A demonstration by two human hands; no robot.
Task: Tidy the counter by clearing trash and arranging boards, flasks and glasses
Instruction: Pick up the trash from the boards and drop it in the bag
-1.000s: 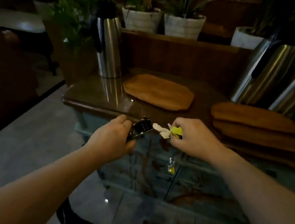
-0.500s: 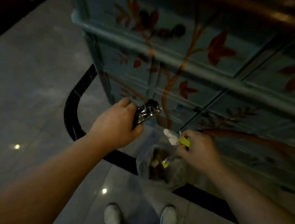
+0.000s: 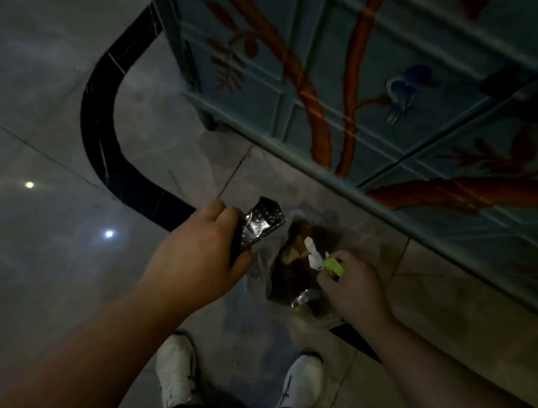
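Observation:
My left hand (image 3: 199, 256) grips a shiny black foil wrapper (image 3: 259, 225) that sticks up from between thumb and fingers. My right hand (image 3: 350, 291) pinches crumpled white and yellow-green scraps (image 3: 323, 261). Both hands hover just above a clear plastic trash bag (image 3: 295, 276) that lies open on the floor and holds brownish waste. The wrapper is over the bag's left edge, the scraps over its middle. The counter top with its boards and flasks is out of view.
The painted blue cabinet front (image 3: 397, 94) with orange branches fills the upper right, its base close behind the bag. My white shoes (image 3: 300, 388) stand just short of the bag. A black curved inlay (image 3: 99, 124) runs through the grey tiled floor on the left.
My view has tipped from the counter top down to the floor. Both hands, still holding the trash, have dropped to just over the bag, the right one lowest.

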